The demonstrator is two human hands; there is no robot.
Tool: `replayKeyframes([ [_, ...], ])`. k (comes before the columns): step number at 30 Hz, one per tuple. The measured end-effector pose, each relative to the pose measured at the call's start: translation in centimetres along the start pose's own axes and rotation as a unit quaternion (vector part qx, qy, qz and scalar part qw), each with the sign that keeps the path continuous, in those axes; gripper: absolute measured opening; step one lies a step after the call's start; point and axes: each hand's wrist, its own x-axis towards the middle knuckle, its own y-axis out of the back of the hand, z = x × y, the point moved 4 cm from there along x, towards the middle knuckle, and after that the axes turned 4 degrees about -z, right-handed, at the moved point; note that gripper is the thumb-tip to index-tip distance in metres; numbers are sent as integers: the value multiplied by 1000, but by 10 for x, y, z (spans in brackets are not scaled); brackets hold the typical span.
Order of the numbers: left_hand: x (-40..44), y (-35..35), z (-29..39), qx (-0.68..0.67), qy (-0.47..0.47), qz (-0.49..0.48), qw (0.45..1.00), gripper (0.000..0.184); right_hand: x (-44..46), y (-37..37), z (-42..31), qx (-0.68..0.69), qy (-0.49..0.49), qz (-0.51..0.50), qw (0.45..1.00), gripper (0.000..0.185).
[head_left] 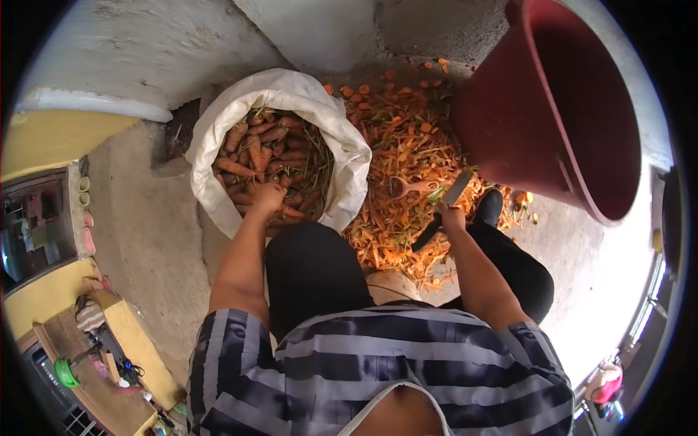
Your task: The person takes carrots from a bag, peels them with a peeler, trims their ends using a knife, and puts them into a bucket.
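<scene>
A white sack (pixel 211 145) with a rolled rim stands before me, filled with unpeeled carrots (pixel 254 151) and some green stems. My left hand (pixel 267 198) reaches into its near side, the fingers closed on a carrot (pixel 292 211); part of the grip is hidden. To the right, my right hand (pixel 451 216) is wrapped around a knife (pixel 458 187) with a broad blade and a dark handle. The blade points up and away, above a heap of orange peelings (pixel 392 225). An orange peeler (pixel 414 187) lies on that heap, left of the blade.
A large dark red tub (pixel 509 109) leans at the upper right, its mouth facing right. Cut carrot ends (pixel 347 91) lie by the back wall. My dark shoe (pixel 489 207) rests beside the peelings. At the far left is a wooden bench (pixel 87 356) with items on it.
</scene>
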Motion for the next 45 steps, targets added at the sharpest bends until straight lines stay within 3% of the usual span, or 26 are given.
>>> replayKeyframes([
  [1, 5, 1, 14, 67, -20, 13, 997, 25, -17, 4, -13, -110, 49, 157, 980, 54],
  [4, 34, 2, 38, 164, -33, 45, 985, 36, -49, 6, -55, -227, 246, 281, 900, 55],
  [6, 63, -5, 40, 179, -51, 67, 980, 37, -40, 1, -68, -236, 268, 233, 905, 53],
  [9, 93, -10, 46, 208, -46, 12, 977, 45, -31, -8, -81, -269, 306, 201, 891, 58],
  [12, 95, -17, 57, 312, -27, -17, 950, 46, -19, -16, -83, -279, 283, 154, 905, 62],
  [15, 90, -20, 64, 334, -26, 35, 942, 39, -11, -20, -80, -293, 272, 134, 907, 68],
  [18, 104, -24, 43, 282, -28, 4, 959, 33, -13, -23, -86, -289, 270, 145, 907, 71],
  [21, 92, -35, 40, 328, -99, 89, 935, 31, -23, -26, -104, -268, 317, 139, 899, 72],
  [23, 93, -44, 29, 318, -100, 68, 940, 32, -17, -33, -107, -295, 348, 116, 882, 72],
  [27, 52, -26, 61, 358, -63, -41, 931, 45, -29, -35, -123, -389, 295, 67, 870, 65],
  [30, 49, -21, 48, 309, -91, 29, 946, 49, -25, -41, -115, -406, 265, 9, 875, 64],
  [35, 34, -9, 59, 325, -91, -58, 940, 43, -34, -50, -95, -431, 283, -4, 857, 70],
  [39, 12, -9, 72, 323, -126, -48, 937, 39, -50, -50, -91, -427, 320, 29, 845, 50],
  [42, 3, -18, 57, 343, -194, 29, 918, 35, -49, -49, -86, -417, 377, 61, 825, 33],
  [45, -1, -17, 47, 162, -95, 7, 982, 30, -51, -39, -89, -387, 378, 72, 838, 22],
])
